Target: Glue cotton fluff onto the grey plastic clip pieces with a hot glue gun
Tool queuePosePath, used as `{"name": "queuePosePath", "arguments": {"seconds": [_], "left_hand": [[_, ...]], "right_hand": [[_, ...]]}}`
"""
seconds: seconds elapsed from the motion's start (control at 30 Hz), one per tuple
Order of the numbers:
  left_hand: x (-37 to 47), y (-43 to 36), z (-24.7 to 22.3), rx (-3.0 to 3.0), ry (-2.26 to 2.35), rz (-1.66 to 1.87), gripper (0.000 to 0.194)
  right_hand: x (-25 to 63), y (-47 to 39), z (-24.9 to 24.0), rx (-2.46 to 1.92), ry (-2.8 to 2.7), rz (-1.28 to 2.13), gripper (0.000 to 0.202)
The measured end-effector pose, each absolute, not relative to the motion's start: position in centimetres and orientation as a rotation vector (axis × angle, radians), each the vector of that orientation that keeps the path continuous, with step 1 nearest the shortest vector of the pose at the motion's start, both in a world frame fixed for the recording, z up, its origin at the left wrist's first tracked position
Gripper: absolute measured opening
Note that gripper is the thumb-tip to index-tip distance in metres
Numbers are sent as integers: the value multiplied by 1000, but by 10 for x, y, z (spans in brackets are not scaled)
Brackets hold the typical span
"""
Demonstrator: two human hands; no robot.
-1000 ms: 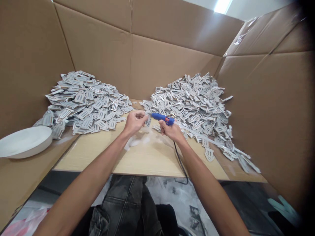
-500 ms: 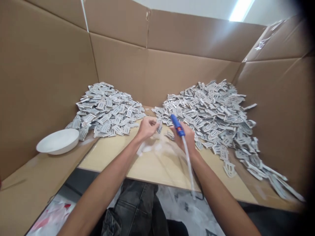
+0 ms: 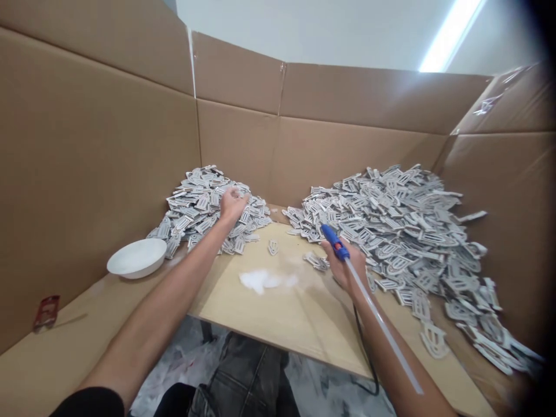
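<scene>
My left hand (image 3: 233, 202) is over the left pile of flat grey slotted pieces (image 3: 202, 202). Its fingers are curled together, and I cannot make out what is between them. My right hand (image 3: 347, 263) grips a blue hot glue gun (image 3: 335, 242), its nozzle tilted up and away from me. A clear glue stick (image 3: 384, 327) sticks out of the gun's rear and lies along my forearm. One single slotted piece (image 3: 273, 247) rests on the pale board (image 3: 278, 313) between the hands. A few more pieces (image 3: 315, 261) lie just left of my right hand.
A larger pile of slotted pieces (image 3: 391, 214) spreads down the right side. At left stand a white bowl (image 3: 136, 259) and a small red object (image 3: 47, 313). White material (image 3: 263, 280) lies on the board. Cardboard walls (image 3: 356, 145) enclose the table; a black cord (image 3: 362, 341) hangs at the front edge.
My left hand has let go of a slotted piece, now on the board, and moved left to the pile. My right hand still holds the glue gun. The view has shifted.
</scene>
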State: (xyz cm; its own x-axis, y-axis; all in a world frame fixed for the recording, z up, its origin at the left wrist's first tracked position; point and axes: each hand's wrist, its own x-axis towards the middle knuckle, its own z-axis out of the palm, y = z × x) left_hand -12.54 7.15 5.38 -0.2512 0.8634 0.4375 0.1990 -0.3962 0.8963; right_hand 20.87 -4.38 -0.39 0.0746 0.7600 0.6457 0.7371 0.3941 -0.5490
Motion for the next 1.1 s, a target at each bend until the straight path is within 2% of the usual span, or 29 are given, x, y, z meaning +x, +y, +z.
{"name": "queuePosePath", "arguments": {"seconds": [0.07, 0.13, 0.33, 0.47, 0.6, 0.67, 0.87, 1.1], "left_hand": [[-103, 61, 31, 1531, 1396, 1672, 8], [-83, 50, 10, 1678, 1445, 1497, 1], [-57, 30, -24, 2055, 1525, 1085, 6], [-50, 35, -38, 2223, 1590, 825, 15], [-46, 39, -46, 2146, 1523, 859, 38], [-46, 38, -47, 2061, 1452, 889, 43], [-48, 34, -42, 2075, 1461, 813, 6], [-43, 29, -40, 1800, 1449, 1050, 12]], "right_hand": [[209, -43, -5, -1345, -1660, 52, 55], [211, -43, -7, -1361, -1628, 79, 56], [217, -36, -8, -1439, -1592, 191, 58], [220, -32, -11, -1482, -1679, 177, 50], [215, -31, -19, -1432, -1896, 329, 30], [207, -31, -22, -1389, -2014, 380, 21], [183, -29, -28, -1525, -2170, 362, 25], [193, -30, -24, -1382, -2064, 535, 16]]}}
